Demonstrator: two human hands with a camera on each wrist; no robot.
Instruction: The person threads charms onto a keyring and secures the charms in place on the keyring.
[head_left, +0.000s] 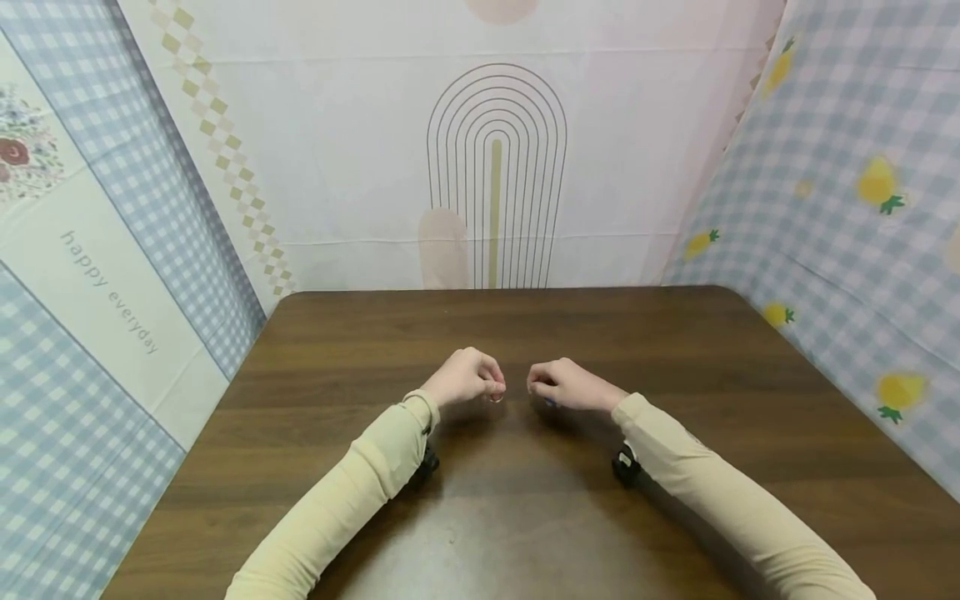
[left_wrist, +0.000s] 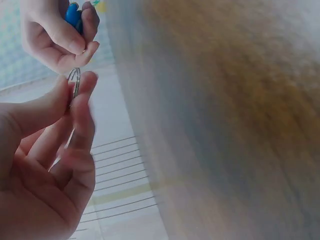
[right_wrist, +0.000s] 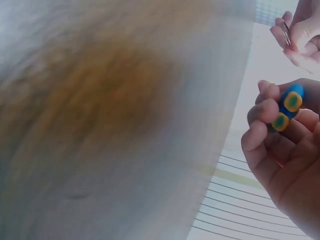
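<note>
My left hand [head_left: 467, 377] pinches a thin metal split ring [left_wrist: 75, 80] between thumb and fingertips, the ring standing up past them. Facing it, a small gap away, my right hand [head_left: 572, 385] holds a small blue figure [right_wrist: 291, 100] with yellow and green round ends in its curled fingers. Part of the figure is hidden by those fingers, so its exact kind is unclear. In the left wrist view the ring's top comes close to the right fingertips. Both hands are held above the brown table [head_left: 495, 333].
A white cloth [head_left: 337, 150] with arch lines hangs behind the table. Checked cloths hang at the left [head_left: 82, 100] and right [head_left: 840, 250]. A dark wrist camera [head_left: 625, 465] sits under the right sleeve, another [head_left: 429, 462] under the left.
</note>
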